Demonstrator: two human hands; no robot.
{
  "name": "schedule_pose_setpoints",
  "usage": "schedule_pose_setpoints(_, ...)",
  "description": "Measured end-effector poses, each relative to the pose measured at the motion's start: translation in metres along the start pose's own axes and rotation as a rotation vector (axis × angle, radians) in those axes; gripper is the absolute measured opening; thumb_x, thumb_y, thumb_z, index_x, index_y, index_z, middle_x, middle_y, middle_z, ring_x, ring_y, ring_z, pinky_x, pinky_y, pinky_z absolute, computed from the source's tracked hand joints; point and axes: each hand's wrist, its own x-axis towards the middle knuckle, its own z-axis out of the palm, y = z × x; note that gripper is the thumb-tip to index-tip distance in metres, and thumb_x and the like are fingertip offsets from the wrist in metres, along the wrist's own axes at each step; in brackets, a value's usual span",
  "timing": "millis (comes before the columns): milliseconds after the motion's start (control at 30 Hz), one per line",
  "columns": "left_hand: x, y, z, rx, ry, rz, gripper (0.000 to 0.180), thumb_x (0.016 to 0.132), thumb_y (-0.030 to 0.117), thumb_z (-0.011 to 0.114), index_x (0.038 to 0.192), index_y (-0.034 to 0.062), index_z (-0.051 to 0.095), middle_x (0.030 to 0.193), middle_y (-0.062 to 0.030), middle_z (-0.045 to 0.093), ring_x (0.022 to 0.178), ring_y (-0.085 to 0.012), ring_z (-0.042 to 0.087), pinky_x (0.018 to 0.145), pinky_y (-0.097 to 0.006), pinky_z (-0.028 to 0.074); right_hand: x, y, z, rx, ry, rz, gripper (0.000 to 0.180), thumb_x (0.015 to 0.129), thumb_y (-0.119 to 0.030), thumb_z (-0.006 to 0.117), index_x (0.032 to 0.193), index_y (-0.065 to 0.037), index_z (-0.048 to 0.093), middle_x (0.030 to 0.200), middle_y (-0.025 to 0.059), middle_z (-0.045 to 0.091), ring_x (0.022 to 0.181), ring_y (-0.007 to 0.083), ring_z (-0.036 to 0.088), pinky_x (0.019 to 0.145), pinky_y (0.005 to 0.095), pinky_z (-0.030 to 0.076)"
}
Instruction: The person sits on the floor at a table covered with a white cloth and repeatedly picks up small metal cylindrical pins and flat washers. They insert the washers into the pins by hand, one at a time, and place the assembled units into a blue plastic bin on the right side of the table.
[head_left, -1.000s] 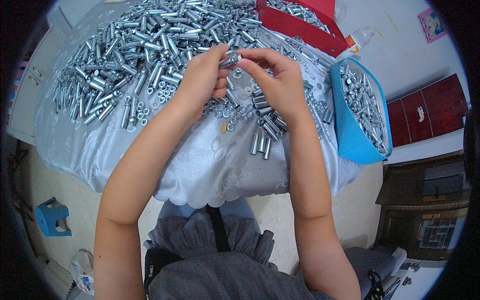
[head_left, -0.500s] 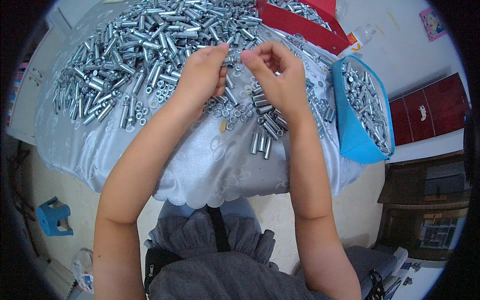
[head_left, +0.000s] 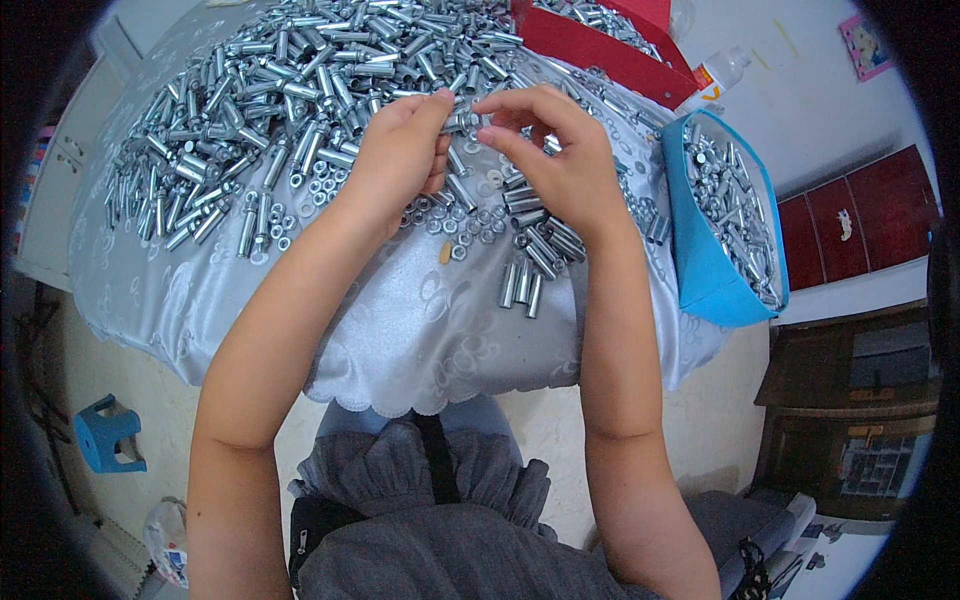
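My left hand (head_left: 402, 145) is closed on a silver anchor bolt (head_left: 461, 122), thumb on top, its end pointing right. By that end is my right hand (head_left: 565, 145), thumb and forefinger spread apart around it; whether a fingertip touches the metal I cannot tell. Loose hex nuts (head_left: 483, 226) and washers lie below the hands. Several metal sleeves (head_left: 540, 245) are gathered under my right wrist. A large heap of anchor bolts (head_left: 320, 85) spreads behind and left of my left hand.
On the pale patterned tablecloth (head_left: 400, 345), a blue fabric bin (head_left: 720, 285) of bolts stands at right. A red box (head_left: 590, 55) with more hardware sits at the back, beside a clear bottle (head_left: 722, 72). A blue stool (head_left: 105, 437) is on the floor at left.
The right thumb and forefinger have parted from a pinch near the bolt's end. My left hand has stayed nearly still with the bolt.
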Motion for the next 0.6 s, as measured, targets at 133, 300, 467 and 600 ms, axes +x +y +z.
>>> schedule_pose_setpoints(133, -0.001, 0.000, 0.004, 0.024, 0.034, -0.019, 0.022, 0.088, 0.031, 0.049, 0.079, 0.0116, 0.045, 0.056, 0.0061, 0.035, 0.042, -0.0037, 0.028, 0.037, -0.020, 0.021, -0.004, 0.009, -0.005, -0.076, -0.058, 0.144, 0.021, 0.071, -0.013, 0.068, 0.090, -0.007, 0.064, 0.077, 0.0036, 0.058, 0.062, 0.0126, 0.051, 0.055, 0.0236, 0.041)
schedule_pose_setpoints(300, 0.001, 0.000, -0.002, 0.010, -0.004, -0.021, 0.023, 0.087, 0.032, 0.049, 0.078, 0.0120, 0.044, 0.057, 0.0059, 0.035, 0.043, -0.0036, 0.028, 0.037, -0.020, 0.021, -0.001, -0.002, -0.006, -0.004, 0.000, 0.078, 0.022, 0.071, -0.014, 0.069, 0.092, -0.007, 0.064, 0.076, 0.0033, 0.056, 0.059, 0.0105, 0.049, 0.055, 0.0219, 0.041)
schedule_pose_setpoints(467, -0.002, 0.002, 0.001, 0.016, -0.003, -0.014, 0.023, 0.087, 0.032, 0.049, 0.078, 0.0123, 0.044, 0.056, 0.0063, 0.034, 0.042, -0.0034, 0.028, 0.037, -0.020, 0.020, 0.001, 0.003, -0.002, -0.002, -0.022, -0.001, 0.022, 0.071, -0.013, 0.068, 0.093, -0.010, 0.065, 0.073, 0.0009, 0.055, 0.064, 0.0077, 0.048, 0.054, 0.0203, 0.037)
schedule_pose_setpoints(600, -0.002, 0.001, 0.001, 0.005, -0.012, -0.013, 0.022, 0.087, 0.032, 0.049, 0.078, 0.0122, 0.044, 0.056, 0.0065, 0.034, 0.042, -0.0033, 0.028, 0.037, -0.020, 0.020, -0.001, 0.007, -0.001, -0.047, -0.051, 0.011, 0.021, 0.072, -0.014, 0.069, 0.092, -0.010, 0.065, 0.074, 0.0007, 0.055, 0.066, 0.0062, 0.046, 0.054, 0.0189, 0.035)
